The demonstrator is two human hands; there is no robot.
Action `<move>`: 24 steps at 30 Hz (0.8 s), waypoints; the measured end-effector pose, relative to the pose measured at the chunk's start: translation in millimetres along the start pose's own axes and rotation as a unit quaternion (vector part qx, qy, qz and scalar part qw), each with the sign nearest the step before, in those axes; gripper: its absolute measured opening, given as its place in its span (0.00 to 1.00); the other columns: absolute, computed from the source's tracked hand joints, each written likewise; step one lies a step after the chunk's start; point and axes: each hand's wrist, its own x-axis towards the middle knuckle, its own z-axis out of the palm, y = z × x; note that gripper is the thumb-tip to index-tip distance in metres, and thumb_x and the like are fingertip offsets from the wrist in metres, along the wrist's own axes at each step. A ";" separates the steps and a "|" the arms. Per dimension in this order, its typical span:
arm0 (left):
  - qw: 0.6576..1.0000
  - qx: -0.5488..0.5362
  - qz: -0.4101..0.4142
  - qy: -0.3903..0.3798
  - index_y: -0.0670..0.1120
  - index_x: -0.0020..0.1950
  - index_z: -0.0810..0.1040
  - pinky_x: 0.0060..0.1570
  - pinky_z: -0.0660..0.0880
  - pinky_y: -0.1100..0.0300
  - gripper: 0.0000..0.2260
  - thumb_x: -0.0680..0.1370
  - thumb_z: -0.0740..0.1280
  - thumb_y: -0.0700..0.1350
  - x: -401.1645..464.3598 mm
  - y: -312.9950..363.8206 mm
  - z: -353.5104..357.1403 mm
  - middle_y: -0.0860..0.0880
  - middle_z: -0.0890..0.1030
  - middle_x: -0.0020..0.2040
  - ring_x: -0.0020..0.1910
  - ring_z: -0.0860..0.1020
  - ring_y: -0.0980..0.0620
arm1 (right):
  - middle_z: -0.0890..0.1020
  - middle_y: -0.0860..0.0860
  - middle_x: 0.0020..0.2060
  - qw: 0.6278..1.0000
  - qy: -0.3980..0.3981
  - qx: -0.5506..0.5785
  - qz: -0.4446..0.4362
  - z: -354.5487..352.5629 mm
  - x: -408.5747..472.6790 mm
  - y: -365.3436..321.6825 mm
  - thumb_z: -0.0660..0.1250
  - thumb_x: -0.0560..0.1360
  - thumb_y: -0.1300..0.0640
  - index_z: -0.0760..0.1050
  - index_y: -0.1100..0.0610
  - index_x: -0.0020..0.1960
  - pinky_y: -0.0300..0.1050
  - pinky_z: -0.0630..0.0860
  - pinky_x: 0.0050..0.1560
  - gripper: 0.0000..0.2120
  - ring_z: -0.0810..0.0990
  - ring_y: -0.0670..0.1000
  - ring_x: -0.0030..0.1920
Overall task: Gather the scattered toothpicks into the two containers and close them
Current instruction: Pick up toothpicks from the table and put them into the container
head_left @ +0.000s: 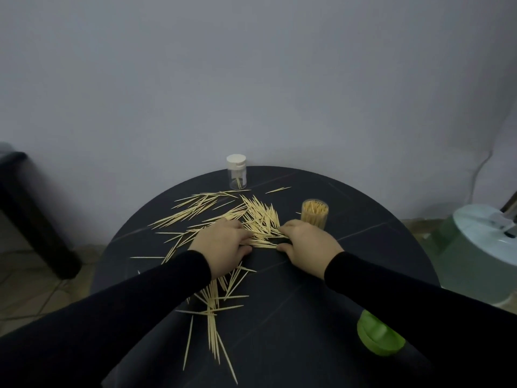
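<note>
Wooden toothpicks [260, 219] lie heaped between your left hand [222, 243] and right hand [306, 245], both curled onto them; rake inward, aligning tips before lifting toward the uncapped full jar [314, 214] beyond your right knuckles.

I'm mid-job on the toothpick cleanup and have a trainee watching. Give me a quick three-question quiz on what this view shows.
1. True or false: the container with the white lid is packed full of toothpicks.
2. Which container stands open? A) the one with the white lid B) the full container beside the right hand C) both
3. Fill in: the green lid lies near the table's ____ edge, by the right sleeve.

Key:
1. False: it is almost empty, with only a few toothpicks inside.
2. B: its top is uncovered; the other one wears its lid.
3. Near: the edge closest to the person. Meanwhile the left hand and right hand rake the scattered toothpicks together on the table.
</note>
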 end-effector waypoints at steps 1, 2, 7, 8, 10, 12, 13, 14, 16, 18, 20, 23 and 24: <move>1.000 -0.003 0.001 -0.002 0.55 0.68 0.72 0.61 0.71 0.55 0.16 0.80 0.59 0.54 2.2 0.2 0.5 0.54 0.73 0.63 0.62 0.70 0.53 | 0.71 0.51 0.68 1.000 -0.001 -0.001 -0.002 0.1 0.6 -1.0 0.60 0.81 0.49 0.68 0.55 0.72 0.46 0.72 0.64 0.21 0.73 0.51 0.64; 1.000 -0.002 0.005 0.000 0.55 0.67 0.73 0.60 0.72 0.55 0.15 0.81 0.59 0.54 4.4 0.2 0.1 0.54 0.74 0.61 0.61 0.71 0.53 | 0.71 0.50 0.67 1.000 0.000 -0.002 -0.005 0.3 1.0 -1.1 0.60 0.81 0.49 0.68 0.55 0.72 0.46 0.72 0.64 0.21 0.73 0.51 0.64; 1.000 0.012 0.024 0.006 0.57 0.62 0.77 0.56 0.72 0.59 0.12 0.80 0.60 0.53 11.0 1.0 -2.9 0.55 0.76 0.57 0.58 0.72 0.54 | 0.75 0.49 0.61 1.000 0.006 -0.003 -0.022 -1.5 -3.4 2.4 0.60 0.81 0.51 0.73 0.52 0.68 0.43 0.74 0.58 0.17 0.76 0.49 0.58; 1.000 0.013 0.026 0.009 0.57 0.62 0.78 0.55 0.72 0.59 0.12 0.80 0.61 0.52 11.0 0.8 -3.8 0.55 0.76 0.56 0.58 0.72 0.54 | 0.75 0.49 0.60 1.000 0.004 -0.009 -0.023 -2.4 -4.2 3.1 0.60 0.81 0.52 0.73 0.52 0.68 0.42 0.73 0.57 0.16 0.76 0.49 0.57; 1.000 0.014 0.023 0.016 0.56 0.59 0.79 0.56 0.73 0.58 0.11 0.80 0.62 0.52 9.9 -0.1 -5.3 0.55 0.77 0.56 0.57 0.73 0.54 | 0.76 0.50 0.60 0.999 -0.009 -0.030 -0.022 -4.5 -3.9 4.3 0.58 0.82 0.53 0.73 0.52 0.67 0.43 0.74 0.56 0.16 0.76 0.50 0.57; 1.000 0.010 0.017 0.020 0.55 0.58 0.80 0.55 0.74 0.57 0.10 0.79 0.62 0.53 8.9 -0.4 -6.0 0.55 0.78 0.55 0.56 0.74 0.54 | 0.75 0.51 0.59 0.998 -0.028 -0.056 -0.020 -7.0 -2.9 5.6 0.58 0.82 0.53 0.75 0.52 0.66 0.44 0.75 0.56 0.15 0.76 0.51 0.56; 1.000 0.010 0.016 0.022 0.55 0.58 0.80 0.55 0.75 0.57 0.10 0.79 0.62 0.53 8.6 -0.1 -6.3 0.55 0.78 0.55 0.55 0.74 0.54 | 0.75 0.51 0.59 0.997 -0.032 -0.064 -0.019 -8.3 -2.9 6.1 0.58 0.82 0.54 0.75 0.52 0.65 0.44 0.75 0.55 0.14 0.77 0.51 0.56; 1.000 0.011 0.016 0.024 0.54 0.58 0.80 0.55 0.75 0.58 0.11 0.79 0.62 0.53 8.0 0.4 -5.6 0.55 0.78 0.55 0.56 0.74 0.55 | 0.75 0.51 0.58 0.997 -0.032 -0.072 -0.018 -8.7 -3.5 6.1 0.58 0.82 0.54 0.76 0.53 0.64 0.44 0.75 0.54 0.14 0.77 0.51 0.55; 0.999 0.017 0.019 0.026 0.53 0.59 0.79 0.57 0.74 0.57 0.11 0.80 0.61 0.53 8.1 2.3 -4.3 0.55 0.78 0.56 0.57 0.73 0.54 | 0.75 0.51 0.57 0.996 -0.020 -0.086 -0.016 -8.6 -6.1 5.3 0.58 0.81 0.55 0.76 0.53 0.62 0.45 0.76 0.51 0.13 0.77 0.52 0.54; 0.999 0.024 0.017 0.024 0.52 0.59 0.78 0.57 0.74 0.57 0.11 0.80 0.60 0.53 9.6 5.0 -3.7 0.54 0.77 0.56 0.57 0.73 0.54 | 0.76 0.51 0.55 0.995 0.000 -0.099 -0.012 -6.8 -8.8 3.1 0.58 0.81 0.54 0.76 0.55 0.60 0.47 0.77 0.48 0.12 0.78 0.53 0.51; 0.999 0.033 0.016 0.015 0.51 0.59 0.76 0.56 0.74 0.56 0.10 0.81 0.60 0.51 13.3 8.5 -3.0 0.53 0.76 0.55 0.56 0.73 0.53 | 0.76 0.51 0.54 0.995 0.010 -0.103 -0.004 -6.6 -10.0 0.5 0.58 0.81 0.53 0.75 0.56 0.58 0.47 0.76 0.46 0.12 0.79 0.53 0.49; 0.998 0.058 0.020 -0.006 0.50 0.58 0.76 0.54 0.74 0.55 0.08 0.80 0.62 0.48 20.2 16.0 -4.5 0.52 0.76 0.55 0.55 0.73 0.51 | 0.77 0.52 0.53 0.994 0.009 -0.113 -0.001 -9.7 -8.5 -0.9 0.58 0.80 0.53 0.74 0.56 0.58 0.47 0.76 0.45 0.11 0.79 0.54 0.49; 0.998 0.062 0.019 -0.009 0.51 0.57 0.76 0.54 0.75 0.55 0.08 0.79 0.63 0.47 21.9 17.8 -4.5 0.51 0.76 0.55 0.55 0.74 0.51 | 0.77 0.52 0.54 0.993 0.010 -0.116 0.000 -11.4 -8.6 -1.0 0.59 0.80 0.54 0.74 0.56 0.58 0.47 0.77 0.46 0.10 0.79 0.54 0.49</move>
